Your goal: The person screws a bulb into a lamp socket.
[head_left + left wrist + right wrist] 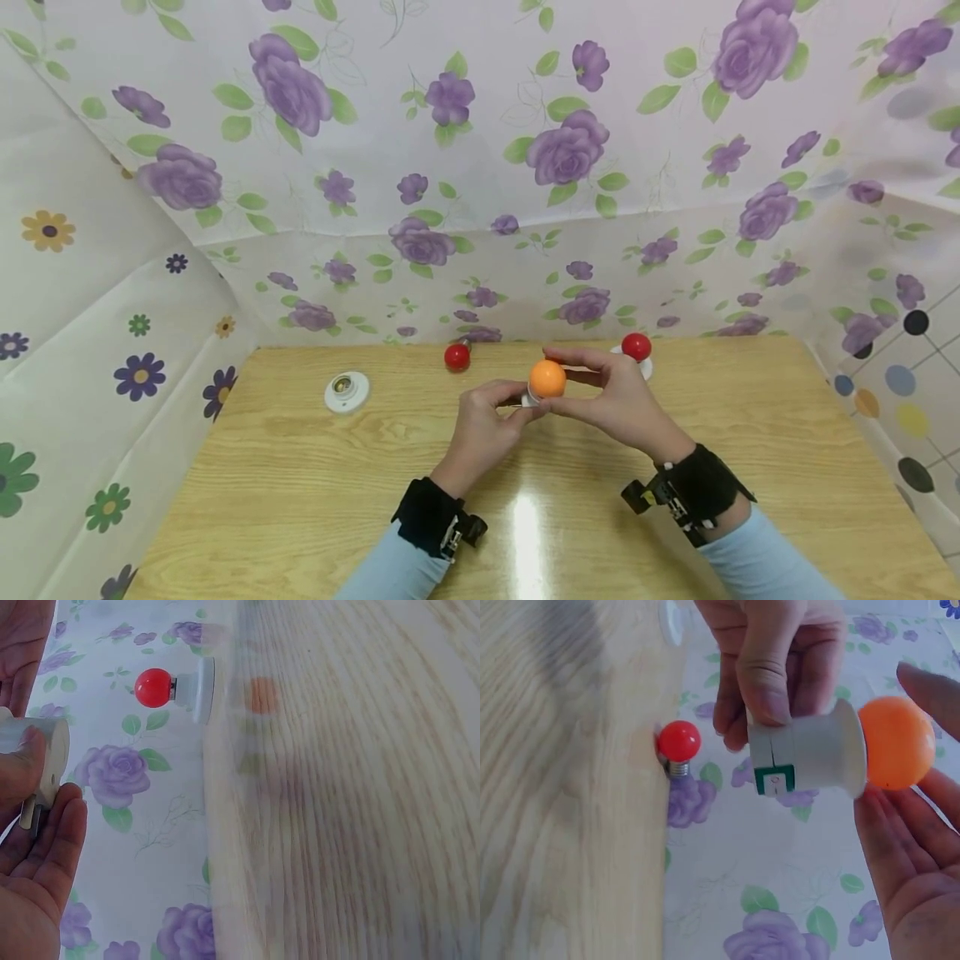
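Note:
My left hand [487,421] grips a white plug-in lamp socket [817,754], its thumb pressed on the socket's side. Metal prongs [31,816] stick out of the socket in the left wrist view. An orange round bulb [897,742] sits in the socket's flared mouth, pointing up in the head view. Around this bulb my right hand [618,397] has its thumb and fingers spread. In the right wrist view its lower fingers [889,825] lie right at the bulb and rim, while the upper fingertip stands a little off the orange surface.
A white round lamp base [358,398] with no bulb is on the wooden table [300,508] at left. One loose red bulb [457,357] lies near the back edge. Behind my right hand, another red bulb [636,346] stands in a white base. Flowered cloth [450,192] hangs behind.

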A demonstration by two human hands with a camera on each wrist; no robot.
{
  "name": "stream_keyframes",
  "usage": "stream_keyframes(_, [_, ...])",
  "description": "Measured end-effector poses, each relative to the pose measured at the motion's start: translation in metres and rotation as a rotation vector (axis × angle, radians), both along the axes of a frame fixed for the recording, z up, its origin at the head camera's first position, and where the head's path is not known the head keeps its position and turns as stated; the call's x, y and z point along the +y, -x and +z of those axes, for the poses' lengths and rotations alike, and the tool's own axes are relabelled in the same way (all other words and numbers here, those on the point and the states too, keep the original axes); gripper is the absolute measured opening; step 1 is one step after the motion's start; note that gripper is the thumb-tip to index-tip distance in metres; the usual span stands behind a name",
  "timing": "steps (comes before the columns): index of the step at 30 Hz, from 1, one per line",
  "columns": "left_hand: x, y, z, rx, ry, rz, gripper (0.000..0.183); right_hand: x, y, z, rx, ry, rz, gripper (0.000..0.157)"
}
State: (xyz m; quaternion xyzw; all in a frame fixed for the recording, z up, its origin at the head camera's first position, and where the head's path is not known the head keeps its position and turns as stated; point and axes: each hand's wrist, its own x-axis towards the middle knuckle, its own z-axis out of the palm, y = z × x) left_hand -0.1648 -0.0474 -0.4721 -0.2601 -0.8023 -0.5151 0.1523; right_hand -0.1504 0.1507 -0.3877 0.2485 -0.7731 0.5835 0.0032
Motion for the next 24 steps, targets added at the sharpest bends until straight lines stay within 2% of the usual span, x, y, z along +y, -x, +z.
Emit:
stream_keyframes(6, [-0.002, 0.0003, -0.0007, 0.003, -0.01, -0.031, 0.021, 0.002, 0.0018, 0.0043, 0.021, -0.062, 0.071, 0.052])
stream_keyframes(12, [-0.0016, 0.0001, -0.0017, 0.002, -0.022, -0.043, 0.021, 0.0017, 0.0024, 0.0047, 0.017, -0.064, 0.099, 0.045])
stream_keyframes(18, [-0.0007, -0.0003, -0.001, -0.003, -0.01, -0.034, 0.02, 0.0007, 0.0016, 0.0028, -0.004, -0.027, 0.067, 0.042])
stream_keyframes(24, [-0.0003, -0.0006, -0.001, -0.007, -0.003, -0.022, 0.023, -0.0034, -0.0008, 0.0005, -0.007, 0.011, -0.018, 0.039])
